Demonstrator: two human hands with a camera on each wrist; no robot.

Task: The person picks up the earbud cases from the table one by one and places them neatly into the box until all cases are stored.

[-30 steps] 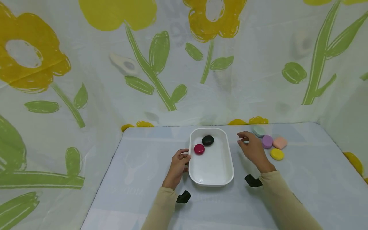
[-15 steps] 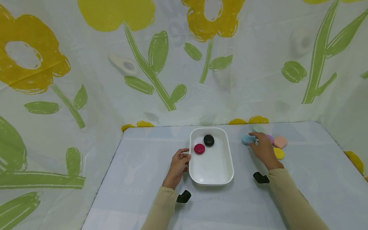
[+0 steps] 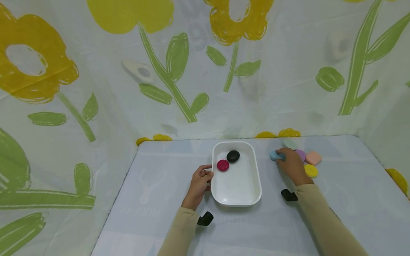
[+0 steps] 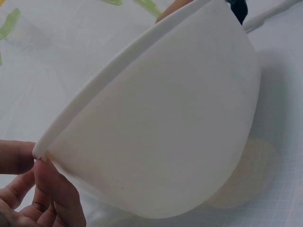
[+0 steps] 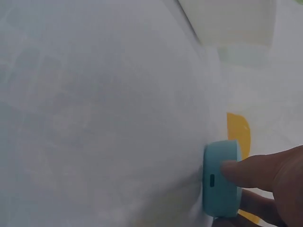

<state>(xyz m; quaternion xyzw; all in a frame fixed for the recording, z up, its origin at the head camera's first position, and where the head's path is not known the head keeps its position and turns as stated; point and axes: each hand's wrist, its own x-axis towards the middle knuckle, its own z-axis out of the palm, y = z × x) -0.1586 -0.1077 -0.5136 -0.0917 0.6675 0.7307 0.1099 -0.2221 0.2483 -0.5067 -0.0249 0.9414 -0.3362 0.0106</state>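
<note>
My left hand (image 3: 197, 186) pinches the left rim of a white rectangular tray (image 3: 237, 186). In the left wrist view, its thumb and finger meet at the rim of the tray (image 4: 161, 127). Inside lie a glossy dark red round piece (image 3: 222, 165) and a black rounded piece (image 3: 233, 156), toward the far left. Right of the tray, my right hand (image 3: 293, 167) pinches a light blue rounded piece (image 3: 274, 155). The right wrist view has this blue piece (image 5: 218, 189) on edge against the table, a small dark slot in its side and the thumb on it.
Around the right hand lie a pale green piece (image 3: 289, 143), a purple piece (image 3: 300, 155), a peach piece (image 3: 314, 158) and a yellow disc (image 3: 311, 171). A flowered cloth (image 3: 224, 106) hangs behind the table (image 3: 160, 199). Black wrist mounts jut from both sleeves.
My right hand has moved right from beside the tray to the light blue piece and now grips it. The black piece has rocked slightly. My left hand stays at the rim.
</note>
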